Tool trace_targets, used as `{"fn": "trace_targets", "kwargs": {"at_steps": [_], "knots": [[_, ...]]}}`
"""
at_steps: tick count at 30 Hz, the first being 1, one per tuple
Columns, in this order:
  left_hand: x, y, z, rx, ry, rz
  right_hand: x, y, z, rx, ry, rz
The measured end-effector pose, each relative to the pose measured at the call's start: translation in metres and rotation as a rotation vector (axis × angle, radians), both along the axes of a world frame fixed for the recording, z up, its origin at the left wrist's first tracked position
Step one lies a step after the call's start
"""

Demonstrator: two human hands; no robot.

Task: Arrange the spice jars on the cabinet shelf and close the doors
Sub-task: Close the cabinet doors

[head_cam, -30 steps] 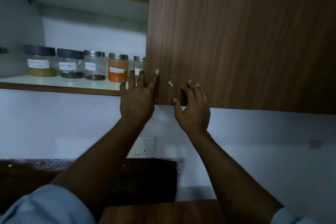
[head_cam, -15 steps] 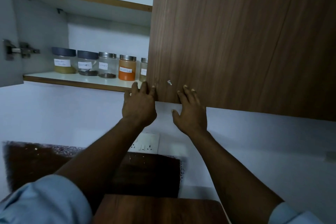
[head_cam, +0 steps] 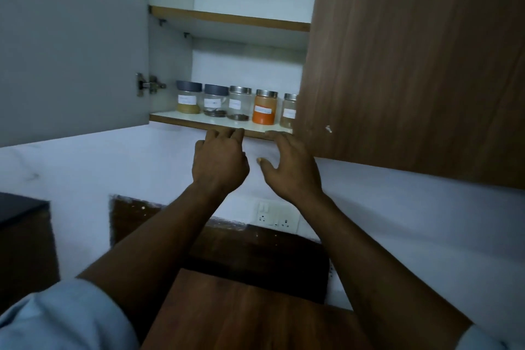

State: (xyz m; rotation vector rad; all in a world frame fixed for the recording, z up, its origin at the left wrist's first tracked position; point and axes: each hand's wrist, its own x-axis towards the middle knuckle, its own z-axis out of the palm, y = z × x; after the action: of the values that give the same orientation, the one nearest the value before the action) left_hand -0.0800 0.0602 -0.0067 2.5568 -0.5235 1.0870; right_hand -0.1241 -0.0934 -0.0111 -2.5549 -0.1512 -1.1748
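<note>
Wood-grain brown is filling my right side: the right door (head_cam: 412, 51) is hanging across the cabinet and hiding part of the last jar. I am seeing five spice jars (head_cam: 239, 104) standing upright, lids up, on the lower shelf (head_cam: 196, 120). Their row is running left to right along it, labels facing me, and the orange jar (head_cam: 265, 107) is sitting fourth from the left. The left door (head_cam: 74, 51) is standing wide open. My left hand (head_cam: 218, 162) is curling its fingers at the shelf's front edge; I cannot tell whether it is gripping. My right hand (head_cam: 289, 170) is hovering released, fingers spread, just below the right door's corner.
</note>
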Motion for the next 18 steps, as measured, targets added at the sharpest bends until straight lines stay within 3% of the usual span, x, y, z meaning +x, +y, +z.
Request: {"fn": "trace_targets", "kwargs": {"at_steps": [10,15,18], "knots": [[-0.035,0.226,-0.007,-0.414,-0.2,0.156,0.01,0.241,0.023,-0.224,-0.069,0.336],[-0.058,0.307,-0.002,-0.35,-0.47,0.206,0.005,0.334,0.027,-0.214,-0.116,0.461],[-0.069,0.341,0.004,-0.371,-0.52,0.323,0.001,0.368,0.026,-0.185,-0.142,0.504]]}}
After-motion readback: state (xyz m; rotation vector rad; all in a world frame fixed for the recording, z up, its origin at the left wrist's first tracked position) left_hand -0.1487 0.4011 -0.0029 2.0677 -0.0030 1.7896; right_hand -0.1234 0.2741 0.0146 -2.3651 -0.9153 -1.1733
